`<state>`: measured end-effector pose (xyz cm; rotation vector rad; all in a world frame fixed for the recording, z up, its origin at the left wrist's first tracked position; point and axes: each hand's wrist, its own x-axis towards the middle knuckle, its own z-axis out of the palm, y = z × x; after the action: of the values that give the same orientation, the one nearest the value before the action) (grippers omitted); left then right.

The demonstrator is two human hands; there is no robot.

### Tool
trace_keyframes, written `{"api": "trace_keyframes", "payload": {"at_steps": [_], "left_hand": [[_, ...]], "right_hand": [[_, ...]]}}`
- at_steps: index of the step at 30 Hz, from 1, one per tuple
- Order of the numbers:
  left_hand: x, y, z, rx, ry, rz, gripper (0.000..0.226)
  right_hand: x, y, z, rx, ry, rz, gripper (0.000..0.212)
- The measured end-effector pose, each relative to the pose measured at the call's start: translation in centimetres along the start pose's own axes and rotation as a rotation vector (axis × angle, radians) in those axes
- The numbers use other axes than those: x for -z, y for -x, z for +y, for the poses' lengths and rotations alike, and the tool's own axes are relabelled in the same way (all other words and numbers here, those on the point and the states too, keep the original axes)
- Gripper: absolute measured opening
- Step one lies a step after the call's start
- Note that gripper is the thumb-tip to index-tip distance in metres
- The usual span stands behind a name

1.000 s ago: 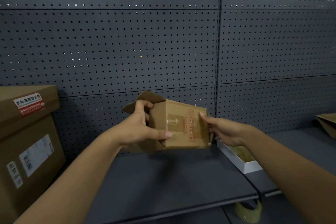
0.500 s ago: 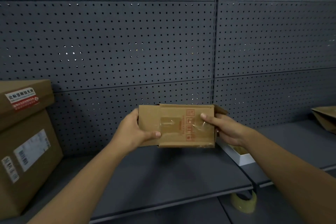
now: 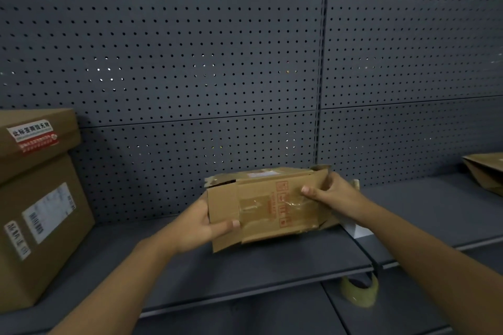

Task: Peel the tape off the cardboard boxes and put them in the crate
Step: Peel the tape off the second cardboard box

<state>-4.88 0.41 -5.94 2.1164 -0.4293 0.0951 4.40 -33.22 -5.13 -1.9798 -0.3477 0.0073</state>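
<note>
I hold a small brown cardboard box [image 3: 261,207] with red print just above the dark grey shelf [image 3: 245,266]. Clear tape [image 3: 272,205] runs across its near face. My left hand [image 3: 201,226] grips the box's left end, thumb on the front. My right hand [image 3: 329,196] holds the right end, thumb pressing on the tape near the red print. Torn flaps stick out at both ends. No crate is in view.
A large brown carton [image 3: 35,228] with labels stands at the left, a smaller box [image 3: 35,136] stacked on it. A white tray [image 3: 359,228] lies behind the right hand. A tape roll [image 3: 359,291] sits on the lower shelf. Brown paper [image 3: 487,171] lies far right. Pegboard wall behind.
The box has been turned from corner-on to its long taped face toward me and lowered closer to the shelf. My right thumb has shifted onto the tape.
</note>
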Motion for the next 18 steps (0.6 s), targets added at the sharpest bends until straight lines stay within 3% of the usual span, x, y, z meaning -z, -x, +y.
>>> {"api": "trace_keyframes", "payload": {"at_steps": [3,7,10,12,16,18], "left_hand": [[-0.1,0.3,-0.8,0.024,-0.029,-0.058,0.058],[-0.8,0.2,-1.6,0.085,-0.139,-0.187,0.019],[-1.3,0.4,-2.2,0.097,-0.164,-0.188,0.016],[-1.5,0.6,-2.7,0.098,-0.176,-0.177,0.018],[-1.9,1.2,-4.0,0.157,-0.079,-0.199,0.031],[-2.0,1.5,-4.0,0.2,-0.021,-0.203,0.031]], "right_hand": [[-0.2,0.6,0.7,-0.106,0.083,-0.005,0.084],[-0.1,1.0,0.7,-0.176,0.139,0.004,0.08],[-0.2,2.1,-1.0,-0.19,0.203,-0.014,0.072],[-0.2,2.1,-1.0,-0.194,0.252,-0.012,0.082],[-0.7,1.2,-0.3,-0.147,0.27,-0.027,0.146],[-1.1,0.8,-0.6,-0.119,0.296,-0.059,0.137]]}}
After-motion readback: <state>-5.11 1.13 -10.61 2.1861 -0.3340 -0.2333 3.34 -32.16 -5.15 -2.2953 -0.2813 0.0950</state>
